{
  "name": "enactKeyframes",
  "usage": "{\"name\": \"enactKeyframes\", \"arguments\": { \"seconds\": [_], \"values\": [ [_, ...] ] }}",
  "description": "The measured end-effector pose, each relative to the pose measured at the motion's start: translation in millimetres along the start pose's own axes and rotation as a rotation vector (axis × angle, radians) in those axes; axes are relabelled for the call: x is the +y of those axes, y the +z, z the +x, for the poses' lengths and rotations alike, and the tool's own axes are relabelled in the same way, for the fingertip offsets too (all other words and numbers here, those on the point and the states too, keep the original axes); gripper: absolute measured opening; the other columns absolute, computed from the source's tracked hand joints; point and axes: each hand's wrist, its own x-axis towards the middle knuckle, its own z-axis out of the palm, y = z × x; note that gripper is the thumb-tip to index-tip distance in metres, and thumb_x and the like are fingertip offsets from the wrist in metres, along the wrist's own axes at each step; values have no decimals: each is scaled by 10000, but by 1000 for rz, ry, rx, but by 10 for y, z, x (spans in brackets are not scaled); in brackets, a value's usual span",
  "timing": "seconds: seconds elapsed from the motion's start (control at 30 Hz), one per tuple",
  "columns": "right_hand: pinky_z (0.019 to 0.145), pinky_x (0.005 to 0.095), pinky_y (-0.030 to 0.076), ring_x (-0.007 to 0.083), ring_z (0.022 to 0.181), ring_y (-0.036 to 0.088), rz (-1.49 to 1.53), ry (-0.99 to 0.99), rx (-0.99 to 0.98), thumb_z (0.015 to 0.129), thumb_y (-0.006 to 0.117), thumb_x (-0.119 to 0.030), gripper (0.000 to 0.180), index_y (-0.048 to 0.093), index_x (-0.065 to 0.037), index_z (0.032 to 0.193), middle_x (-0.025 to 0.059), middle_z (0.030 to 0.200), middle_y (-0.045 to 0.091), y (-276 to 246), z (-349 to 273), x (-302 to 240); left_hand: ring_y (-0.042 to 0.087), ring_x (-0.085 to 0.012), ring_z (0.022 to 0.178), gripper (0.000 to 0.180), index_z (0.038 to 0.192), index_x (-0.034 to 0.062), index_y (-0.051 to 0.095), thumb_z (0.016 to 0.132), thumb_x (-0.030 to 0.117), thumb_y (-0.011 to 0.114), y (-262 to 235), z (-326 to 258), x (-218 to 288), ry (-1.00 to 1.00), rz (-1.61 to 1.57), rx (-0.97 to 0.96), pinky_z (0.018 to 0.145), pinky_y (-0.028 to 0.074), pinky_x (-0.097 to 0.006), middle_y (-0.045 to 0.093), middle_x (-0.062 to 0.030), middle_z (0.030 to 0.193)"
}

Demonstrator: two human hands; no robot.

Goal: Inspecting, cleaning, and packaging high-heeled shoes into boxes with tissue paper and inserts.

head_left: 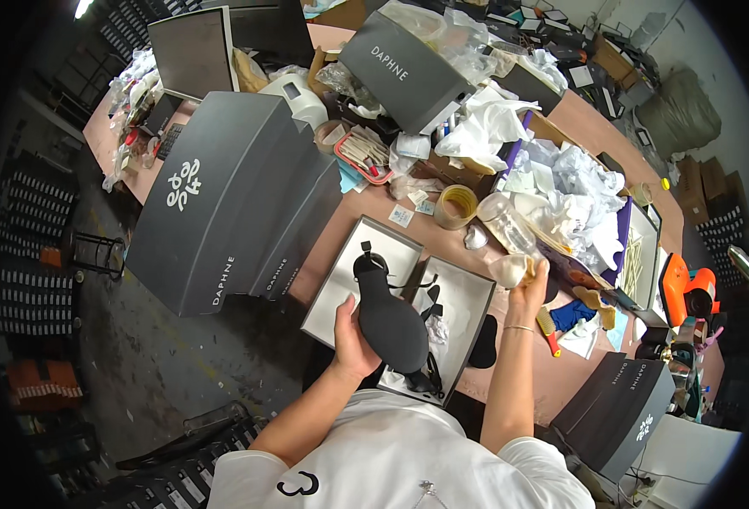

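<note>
My left hand (354,343) is closed around a black sandal (394,331), its dark sole turned up toward me and an ankle strap at the far end. The sandal is held over an open shoebox, whose lid (328,310) and base (474,293) lie side by side. In the base are black straps (432,307) of what looks like another sandal, with crumpled white paper (436,338). Farther right, my right hand (529,288) grips a cream-coloured cloth or sponge (507,271), its exact kind unclear. A clear plastic bottle (503,219) lies just beyond those fingers.
Large dark shoeboxes (213,204) stand at the left, another (404,64) at the back. A purple-edged carton (620,246) overflows with white paper. A tape roll (456,207), a red basket of sticks (364,155), a brush (549,331) and an orange tape dispenser (687,288) lie around.
</note>
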Motion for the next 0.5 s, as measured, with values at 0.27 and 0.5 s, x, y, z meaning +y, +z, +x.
{"name": "enactKeyframes", "arguments": {
  "seconds": [0.27,0.5],
  "values": [
    [785,308,502,201,914,597,-1014,-784,-402,840,690,-69,463,545,-29,1279,129,1048,596,1333,-421,-5,598,-278,1049,546,1145,7,545,865,464,440,73,-55,86,55,87,85,845,527,-404,603,-165,1107],
    [818,374,476,332,942,572,-1436,-910,-676,910,597,-207,319,616,-106,1212,178,1062,539,1525,-307,397,613,-295,1010,627,1271,-10,463,913,491,346,4,-113,180,-46,43,-133,963,470,-451,581,-167,1121]
  ]
}}
